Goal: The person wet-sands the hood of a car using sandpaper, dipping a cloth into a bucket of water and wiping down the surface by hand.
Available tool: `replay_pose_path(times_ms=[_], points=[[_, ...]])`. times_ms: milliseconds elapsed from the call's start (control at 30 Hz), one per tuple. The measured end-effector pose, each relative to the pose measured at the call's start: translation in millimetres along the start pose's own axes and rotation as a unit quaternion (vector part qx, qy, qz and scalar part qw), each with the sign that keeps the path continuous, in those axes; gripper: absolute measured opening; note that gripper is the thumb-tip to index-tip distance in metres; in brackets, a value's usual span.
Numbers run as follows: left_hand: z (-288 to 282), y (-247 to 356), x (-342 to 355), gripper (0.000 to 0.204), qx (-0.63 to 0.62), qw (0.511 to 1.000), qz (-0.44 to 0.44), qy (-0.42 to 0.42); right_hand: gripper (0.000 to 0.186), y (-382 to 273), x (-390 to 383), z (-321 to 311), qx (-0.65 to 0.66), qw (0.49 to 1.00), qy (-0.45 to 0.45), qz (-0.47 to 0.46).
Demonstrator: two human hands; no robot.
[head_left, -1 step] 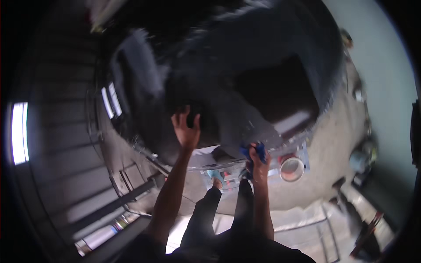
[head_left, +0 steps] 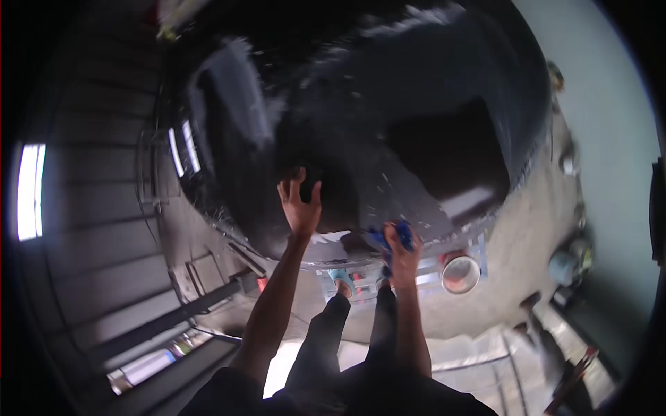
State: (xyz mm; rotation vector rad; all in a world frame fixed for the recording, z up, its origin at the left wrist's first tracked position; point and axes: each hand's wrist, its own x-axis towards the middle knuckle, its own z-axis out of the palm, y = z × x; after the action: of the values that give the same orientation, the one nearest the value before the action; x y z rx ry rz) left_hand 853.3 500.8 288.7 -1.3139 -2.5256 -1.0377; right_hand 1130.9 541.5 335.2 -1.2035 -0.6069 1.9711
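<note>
A large, glossy black rounded surface (head_left: 333, 139) curves in front of me, with pale streaks and specks along it and reflections on its face. My left hand (head_left: 301, 211) rests on or just over its near part, fingers spread; a dark patch between thumb and fingers could be a reflection, I cannot tell. To the right, near the lower rim, my right hand (head_left: 404, 256) is closed around a crumpled blue cloth (head_left: 402, 236). The cloth appears to touch the black surface, though blur hides the exact contact.
Below the rim, right of my legs, stands a round whitish bucket (head_left: 460, 274) with reddish contents. My feet are on a low platform (head_left: 362, 286). A pale wall (head_left: 610, 139) runs along the right, with a bluish container (head_left: 563, 267) at its foot. Dark slatted panelling (head_left: 104, 194) lines the left.
My right hand with the blue cloth has shifted slightly left and forward along the rim. My left hand keeps its spread pose. The whole view has turned a little.
</note>
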Motion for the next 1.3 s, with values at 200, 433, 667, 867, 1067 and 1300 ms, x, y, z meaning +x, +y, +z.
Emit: replay_pose_path(times_ms=[200, 433, 667, 867, 1067, 1300], points=[[-53.5, -82.5, 32.2, 0.057, -0.018, 0.994, 0.054, 0.095, 0.05, 55.6, 56.4, 262.2, -0.348, 0.899, -0.09, -0.252], [-51.5, -137.6, 26.9, 0.054, 0.125, 0.987, -0.027, 0.097, 0.027, 116.5, 105.8, 348.8, -0.43, 0.787, -0.138, -0.42], [-69.4, -164.5, 99.9, 0.043, 0.104, 0.99, 0.051, 0.081, 0.032, 8.2, 228.2, 274.1, -0.642, 0.577, 0.092, -0.497], [-68.7, -201.7, 190.8, 0.044, 0.154, 0.977, -0.054, 0.139, 0.041, -54.6, 304.3, 230.2, -0.615, 0.519, 0.276, -0.525], [-96.9, -188.9, 124.8, 0.041, 0.174, 0.975, -0.062, 0.121, 0.043, -51.6, 314.2, 225.3, -0.602, 0.552, 0.283, -0.503], [-98.7, -222.3, 204.5, 0.046, 0.255, 0.942, -0.137, 0.172, 0.043, -53.3, 309.1, 231.3, -0.623, 0.549, 0.29, -0.477]])
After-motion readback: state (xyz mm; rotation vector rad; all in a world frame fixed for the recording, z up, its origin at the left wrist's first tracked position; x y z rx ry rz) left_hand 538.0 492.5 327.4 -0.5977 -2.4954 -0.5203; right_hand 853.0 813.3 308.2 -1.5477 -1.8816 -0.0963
